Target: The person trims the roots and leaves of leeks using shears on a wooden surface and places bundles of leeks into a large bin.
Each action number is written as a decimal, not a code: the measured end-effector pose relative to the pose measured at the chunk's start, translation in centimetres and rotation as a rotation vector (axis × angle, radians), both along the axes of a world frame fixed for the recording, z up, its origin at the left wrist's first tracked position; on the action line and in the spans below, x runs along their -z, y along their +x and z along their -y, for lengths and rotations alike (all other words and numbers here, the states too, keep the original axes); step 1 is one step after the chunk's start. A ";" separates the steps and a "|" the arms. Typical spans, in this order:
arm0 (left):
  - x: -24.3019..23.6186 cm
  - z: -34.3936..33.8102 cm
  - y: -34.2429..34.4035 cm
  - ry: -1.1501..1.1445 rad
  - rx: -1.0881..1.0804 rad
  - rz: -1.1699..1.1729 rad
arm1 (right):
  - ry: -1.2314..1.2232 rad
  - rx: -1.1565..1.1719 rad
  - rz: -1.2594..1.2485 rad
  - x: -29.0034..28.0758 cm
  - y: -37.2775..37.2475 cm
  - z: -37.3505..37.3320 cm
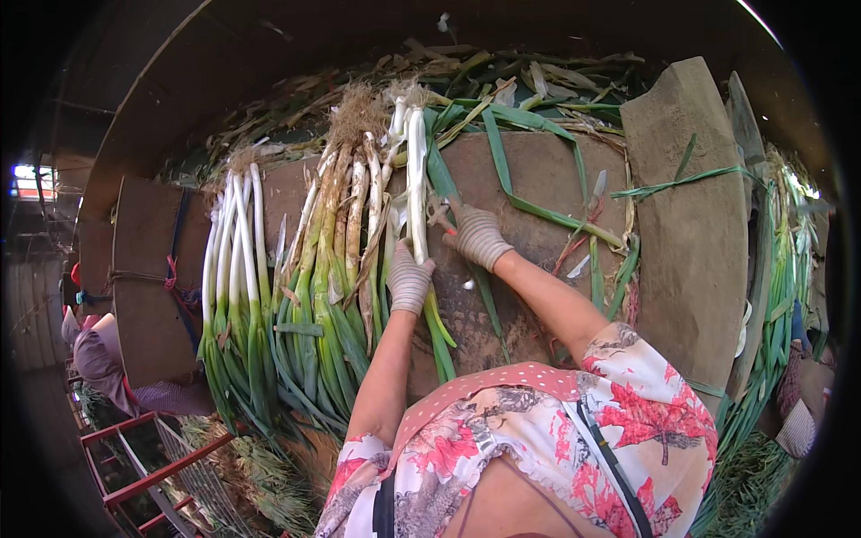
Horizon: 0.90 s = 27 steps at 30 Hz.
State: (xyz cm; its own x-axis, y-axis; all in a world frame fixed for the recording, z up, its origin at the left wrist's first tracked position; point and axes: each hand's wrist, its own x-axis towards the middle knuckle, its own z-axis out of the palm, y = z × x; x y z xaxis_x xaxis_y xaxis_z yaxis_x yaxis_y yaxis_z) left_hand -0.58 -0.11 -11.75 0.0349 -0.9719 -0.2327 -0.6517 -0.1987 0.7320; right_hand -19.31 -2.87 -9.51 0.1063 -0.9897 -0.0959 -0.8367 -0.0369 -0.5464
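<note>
My left hand (410,278), in a striped beige glove, is closed round a green onion (416,179). The onion's thick white stalk points away from me, roots at the far end, and its green leaves hang below my grip. To its right, my right hand (477,236), gloved alike, is closed on a long green onion leaf (439,170) that runs past its fingers. A small orange spot shows at those fingertips; I cannot make out what it is. Left of my left hand lies a pile of unpeeled green onions (336,224) with brown, dirty roots.
Cleaned white green onions (235,242) lie at the far left of the brown work surface (538,260). Loose leaves and peelings (556,81) are heaped along the back. An upright board (689,233) stands on the right. A red metal frame (161,475) is at lower left; other people sit on both sides.
</note>
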 end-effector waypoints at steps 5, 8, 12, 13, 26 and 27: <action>-2.7 1.4 2.7 0.120 -0.101 -0.577 | 0.190 -0.091 -0.013 -2.1 -2.4 -2.4; -4.6 0.4 3.0 0.273 -0.031 -0.758 | 0.112 -0.026 -0.115 -3.3 -4.5 -1.7; -6.9 -1.6 1.5 0.364 0.060 -0.835 | 0.067 0.280 1.208 -2.8 -8.1 7.1; -7.4 -2.2 1.1 0.402 0.132 -0.861 | 0.180 0.359 1.292 -2.9 -8.8 9.1; -8.7 -4.5 3.4 0.591 0.003 -0.696 | -0.459 -0.283 -0.598 -1.7 -18.6 22.5; -8.8 -4.9 4.1 0.546 -0.045 -0.677 | -0.498 -0.213 -0.525 -3.4 -22.0 23.9</action>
State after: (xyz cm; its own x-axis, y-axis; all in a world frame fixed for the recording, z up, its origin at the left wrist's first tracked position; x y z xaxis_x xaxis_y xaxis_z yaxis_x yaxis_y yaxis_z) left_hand 3.55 4.79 -2.92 -0.2439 -0.7192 -0.6505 -0.0939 -0.6501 0.7540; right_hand -41.29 -26.74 -6.11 0.3635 -0.8926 0.2667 -0.9299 -0.3649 0.0462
